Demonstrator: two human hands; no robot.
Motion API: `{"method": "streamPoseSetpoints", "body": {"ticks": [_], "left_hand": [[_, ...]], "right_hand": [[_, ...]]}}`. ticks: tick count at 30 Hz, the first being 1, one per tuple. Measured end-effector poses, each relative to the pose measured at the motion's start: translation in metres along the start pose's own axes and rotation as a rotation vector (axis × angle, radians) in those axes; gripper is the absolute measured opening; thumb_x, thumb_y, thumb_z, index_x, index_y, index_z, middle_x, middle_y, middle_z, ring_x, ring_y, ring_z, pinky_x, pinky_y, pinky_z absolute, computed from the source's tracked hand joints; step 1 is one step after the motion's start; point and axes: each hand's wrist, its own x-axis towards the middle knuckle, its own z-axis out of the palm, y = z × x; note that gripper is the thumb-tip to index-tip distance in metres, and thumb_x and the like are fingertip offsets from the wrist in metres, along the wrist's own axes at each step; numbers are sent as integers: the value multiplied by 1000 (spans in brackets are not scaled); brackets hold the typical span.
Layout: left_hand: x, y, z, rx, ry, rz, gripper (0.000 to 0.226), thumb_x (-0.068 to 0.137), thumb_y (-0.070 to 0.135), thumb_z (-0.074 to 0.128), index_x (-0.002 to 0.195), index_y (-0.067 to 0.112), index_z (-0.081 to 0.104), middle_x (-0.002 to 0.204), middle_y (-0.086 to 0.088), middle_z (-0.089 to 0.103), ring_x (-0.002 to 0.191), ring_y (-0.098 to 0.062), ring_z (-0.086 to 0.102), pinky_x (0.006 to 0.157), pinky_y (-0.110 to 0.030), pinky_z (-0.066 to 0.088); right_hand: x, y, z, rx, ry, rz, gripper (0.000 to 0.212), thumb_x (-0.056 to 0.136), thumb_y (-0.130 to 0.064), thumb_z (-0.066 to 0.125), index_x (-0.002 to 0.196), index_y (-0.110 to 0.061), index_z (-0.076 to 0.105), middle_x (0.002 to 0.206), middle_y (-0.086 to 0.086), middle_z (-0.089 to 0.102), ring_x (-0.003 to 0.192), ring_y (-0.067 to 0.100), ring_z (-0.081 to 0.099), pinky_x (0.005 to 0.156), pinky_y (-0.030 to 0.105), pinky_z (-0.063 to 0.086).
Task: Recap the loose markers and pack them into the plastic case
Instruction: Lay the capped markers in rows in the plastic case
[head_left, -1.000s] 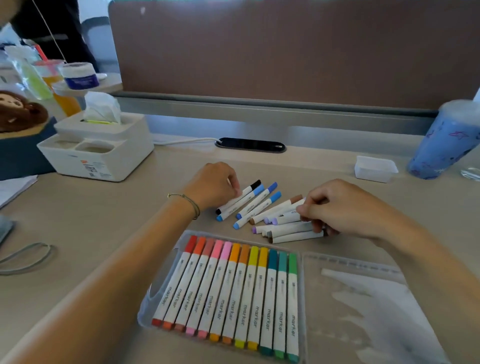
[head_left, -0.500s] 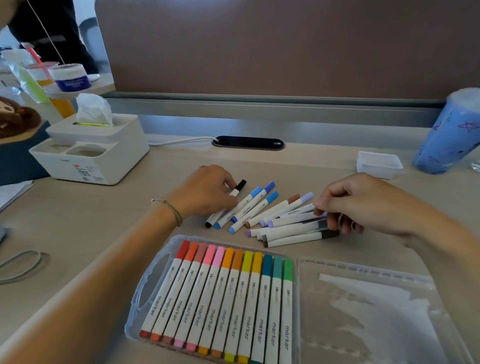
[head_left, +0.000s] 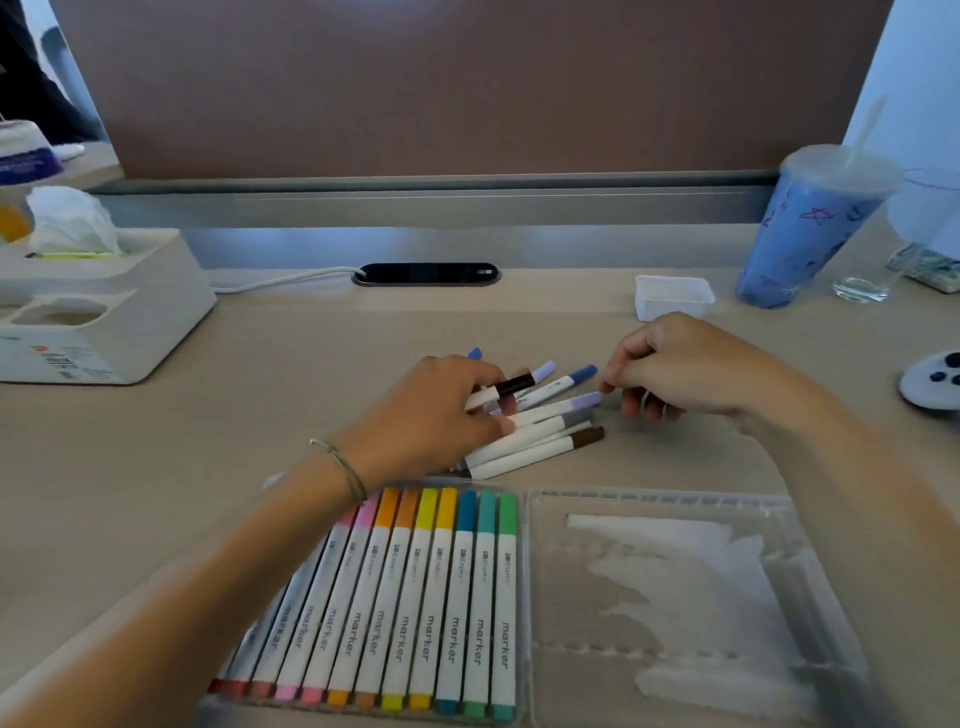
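The clear plastic case (head_left: 675, 504) lies open at the near edge. Its left half holds a row of several capped markers (head_left: 426, 597), from red to green; its right half holds none. Behind the case is a pile of loose white-barrelled markers (head_left: 530, 441) with brown, grey, lavender and blue caps. My left hand (head_left: 436, 410) rests on the pile's left side and grips the black-capped marker (head_left: 511, 387), tilted up to the right. My right hand (head_left: 675, 369) hovers just right of the pile, fingers curled, fingertips beside a lavender cap (head_left: 589, 400).
A white tissue-box organizer (head_left: 104, 312) stands at the left. At the back are a small white tray (head_left: 672, 296), a blue lidded cup (head_left: 810, 234), a glass (head_left: 862, 286) and a black cable port (head_left: 426, 274). A white controller (head_left: 935, 379) lies at the right edge.
My left hand has moved right onto the pile and lifted the black-capped marker. My right hand has come off the markers and drawn back to the right. The pile is bunched closer.
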Motion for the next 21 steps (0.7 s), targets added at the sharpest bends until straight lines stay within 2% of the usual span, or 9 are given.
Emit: {"method": "streamPoseSetpoints", "body": {"ticks": [3, 6, 9, 12, 15, 17, 19, 21], "left_hand": [[-1, 5, 5, 18, -56, 6, 12, 90, 33, 71, 98, 37, 64, 82, 16, 61, 75, -1, 58, 62, -14, 38], [-3, 7, 4, 24, -103, -9, 14, 88, 31, 72, 101, 34, 67, 91, 13, 64, 81, -4, 60, 70, -18, 47], [-7, 9, 2, 43, -34, 20, 11, 88, 35, 70, 99, 33, 67, 86, 11, 65, 78, -6, 60, 70, -25, 50], [-12, 14, 5, 53, -5, 56, 15, 87, 47, 68, 96, 36, 64, 81, 10, 64, 75, -5, 59, 64, -23, 45], [-14, 18, 11, 276, 12, 74, 18, 92, 50, 60, 101, 35, 60, 79, 13, 56, 73, -6, 53, 62, -27, 39], [-14, 19, 14, 389, 58, 77, 20, 96, 48, 56, 110, 34, 60, 81, 13, 52, 74, -7, 48, 65, -27, 37], [-14, 18, 16, 394, 70, 69, 21, 97, 45, 57, 114, 33, 61, 82, 13, 53, 74, -8, 49, 65, -26, 37], [-15, 18, 15, 274, 41, 39, 20, 97, 41, 58, 112, 30, 63, 79, 14, 56, 70, -5, 53, 60, -22, 37]], "right_hand": [[0, 2, 1, -15, -19, 3, 20, 96, -11, 61, 84, -15, 76, 63, 0, 72, 52, 9, 60, 51, 20, 45], [-3, 7, 3, -52, -71, -12, 18, 93, -7, 62, 83, -14, 75, 63, 1, 72, 50, 9, 60, 48, 18, 45], [-6, 8, 0, -76, -138, -27, 16, 88, -4, 67, 79, -13, 75, 62, 1, 69, 52, 12, 59, 52, 21, 46], [-11, 8, -1, -148, -217, -47, 6, 80, -8, 75, 77, -11, 77, 61, 2, 66, 56, 14, 57, 58, 27, 48], [-16, 6, 2, -239, -307, -40, 6, 75, -16, 83, 76, -14, 78, 65, 3, 69, 58, 14, 56, 58, 28, 47], [-16, 6, 3, -285, -306, -23, 8, 73, -19, 85, 76, -16, 79, 66, 2, 70, 59, 14, 57, 59, 28, 48], [-15, 6, 5, -340, -276, -18, 9, 73, -20, 85, 76, -17, 78, 64, -1, 69, 58, 14, 57, 59, 27, 48], [-14, 6, 10, -367, -269, -27, 7, 74, -20, 84, 76, -18, 77, 66, -1, 69, 58, 15, 58, 61, 28, 49]]}}
